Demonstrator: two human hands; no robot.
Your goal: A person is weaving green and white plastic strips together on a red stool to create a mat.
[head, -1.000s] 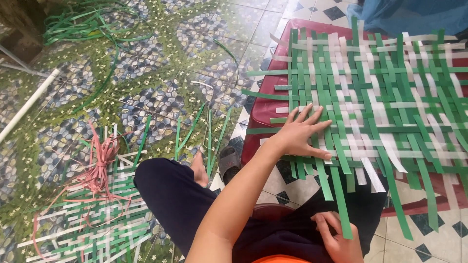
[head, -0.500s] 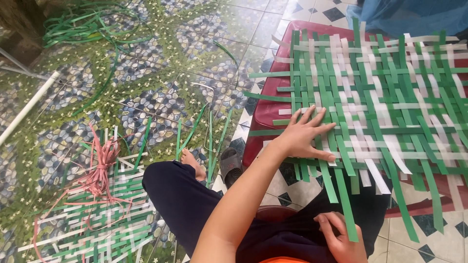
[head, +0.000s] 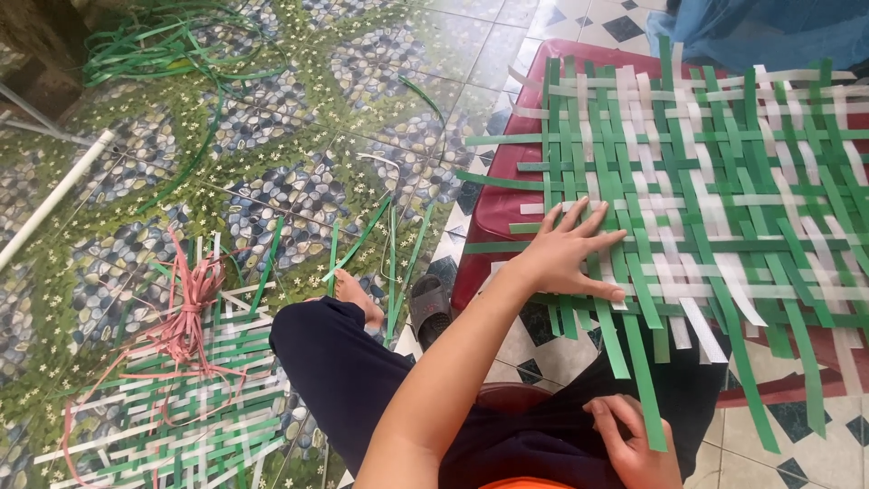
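L hand (head: 566,255) lies flat, fingers spread and unclenched, pressing the near-left edge of the half-woven mat of green and white flat plastic strips (head: 715,190); grips nothing. Mat rests on a dark red low table (head: 493,195), its loose strip ends hanging over the near edge.

Change vs. half a sec ago: almost none. L hand sits on the same spot of the weave, view shifted only a little. Judgement: hold phase, weave pinned while R side works.

R hand (head: 634,444) is down at my lap, fingers curled round the lower end of one long green strip (head: 638,380).

Surroundings: a finished-looking smaller green/white woven panel (head: 172,417) on the pebble-pattern floor tiles (head: 299,181), with a bundle of pink plastic strips (head: 186,312) on it. Loose green strips (head: 154,50) far left, a white pipe (head: 54,204), a grey sandal (head: 430,303) by my bare foot (head: 355,297).

Obstruction: my knee and dark trousers (head: 353,380) sit close under the mat's hanging ends.
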